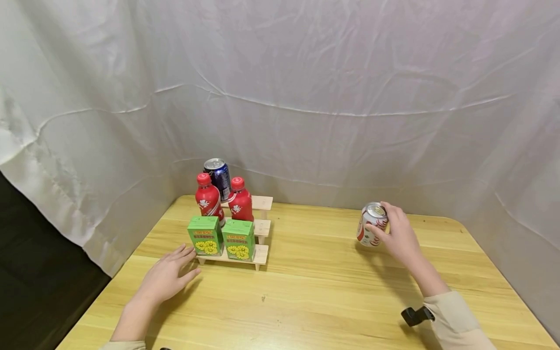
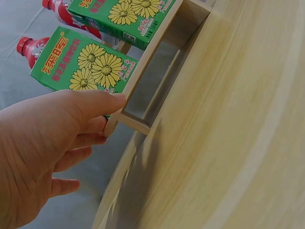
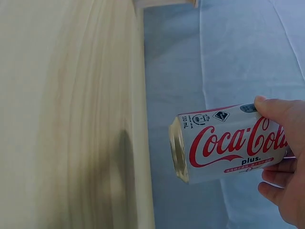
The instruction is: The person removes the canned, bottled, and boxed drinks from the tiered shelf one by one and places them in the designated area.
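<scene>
My right hand (image 1: 399,236) grips a white and red Coca-Cola can (image 1: 367,228) near its top; in the right wrist view the can (image 3: 228,143) is held with its bottom off the table. My left hand (image 1: 164,274) is at the front left corner of a small three-step wooden rack (image 1: 261,253), fingers extended, beside a green drink carton (image 1: 206,237). A second green carton (image 1: 238,241) stands to its right on the lowest step. Two red bottles (image 1: 209,198) occupy the middle step. A dark blue can (image 1: 218,175) sits on the top step.
The rack stands on the left of a wooden table (image 1: 306,291). Pale cloth (image 1: 328,146) hangs behind the table and at both sides. Bare wood lies between the rack and my right hand. Black fabric (image 1: 39,282) shows at the far left.
</scene>
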Available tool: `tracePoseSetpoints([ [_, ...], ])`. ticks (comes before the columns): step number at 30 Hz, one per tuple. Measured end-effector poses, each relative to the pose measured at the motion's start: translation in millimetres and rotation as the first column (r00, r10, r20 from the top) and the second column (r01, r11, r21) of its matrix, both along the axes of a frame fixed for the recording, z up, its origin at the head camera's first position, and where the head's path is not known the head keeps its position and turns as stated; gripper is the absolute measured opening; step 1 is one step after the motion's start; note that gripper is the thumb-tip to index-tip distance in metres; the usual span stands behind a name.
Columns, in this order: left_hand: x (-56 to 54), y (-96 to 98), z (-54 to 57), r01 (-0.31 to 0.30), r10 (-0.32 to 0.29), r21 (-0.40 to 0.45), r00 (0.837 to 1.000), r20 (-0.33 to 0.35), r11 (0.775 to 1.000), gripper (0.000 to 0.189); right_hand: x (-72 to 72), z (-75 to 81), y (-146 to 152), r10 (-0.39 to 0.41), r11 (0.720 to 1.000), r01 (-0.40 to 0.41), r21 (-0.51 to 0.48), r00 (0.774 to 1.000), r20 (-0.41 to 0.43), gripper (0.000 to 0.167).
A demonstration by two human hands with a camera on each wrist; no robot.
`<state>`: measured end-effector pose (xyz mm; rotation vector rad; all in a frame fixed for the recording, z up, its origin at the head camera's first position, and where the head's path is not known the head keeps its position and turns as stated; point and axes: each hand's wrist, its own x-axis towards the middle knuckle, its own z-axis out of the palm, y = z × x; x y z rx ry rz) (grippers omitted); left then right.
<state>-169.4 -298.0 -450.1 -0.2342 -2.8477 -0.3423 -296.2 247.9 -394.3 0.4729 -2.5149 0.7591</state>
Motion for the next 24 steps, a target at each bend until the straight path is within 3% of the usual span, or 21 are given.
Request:
tracePoseSetpoints([
  [13, 0.0, 0.2, -0.7, 0.008, -0.008, 0.0, 1.0, -0.005, 1.0, 0.053, -0.5, -13.2, 29.1, -0.078, 0.997, 0.078, -0.018, 0.997, 0.011, 0.072],
  [24, -0.9, -0.9, -2.0, 0.007, -0.007, 0.01, 1.0, 0.004, 1.0, 0.055, -5.4, -21.2, 49.1, -0.112, 0.993, 0.113, -0.021, 0.991, 0.067, 0.074],
])
